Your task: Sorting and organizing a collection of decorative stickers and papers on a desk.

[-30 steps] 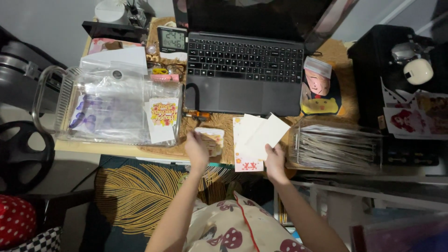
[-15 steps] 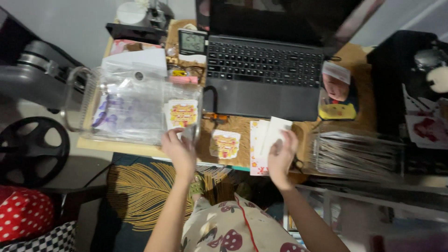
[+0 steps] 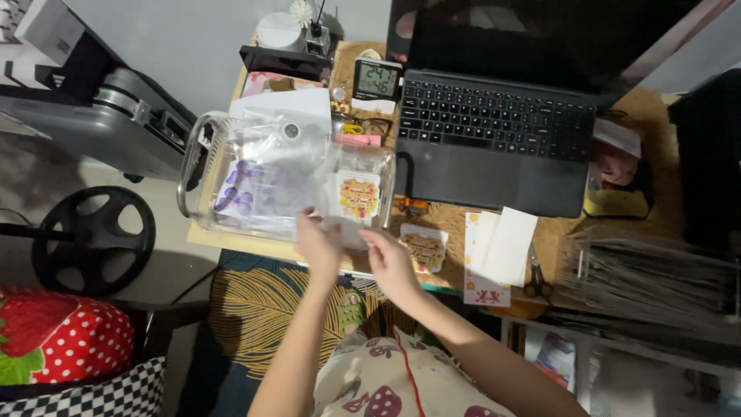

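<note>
My left hand [image 3: 320, 241] pinches a clear plastic sleeve [image 3: 343, 232] at the six o'clock edge of the clear plastic bin [image 3: 202, 140]. My right hand [image 3: 390, 259] is open, fingers touching that sleeve; a yellow printed card [image 3: 360, 195] lies at twelve o'clock.

A home craft desk is shown: a laptop [image 3: 494, 131] at 1 o'clock, a clear bin [image 3: 202, 158] of stickers at 10 o'clock, a patterned rug [image 3: 255, 309] below.

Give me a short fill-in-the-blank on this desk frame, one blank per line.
1. Both hands, left hand and right hand, meet at the clear plastic ____.
2. The scissors lie to the ____ of the white cards.
3. The digital clock stands left of the ____.

Missing: bin; right; laptop
</note>
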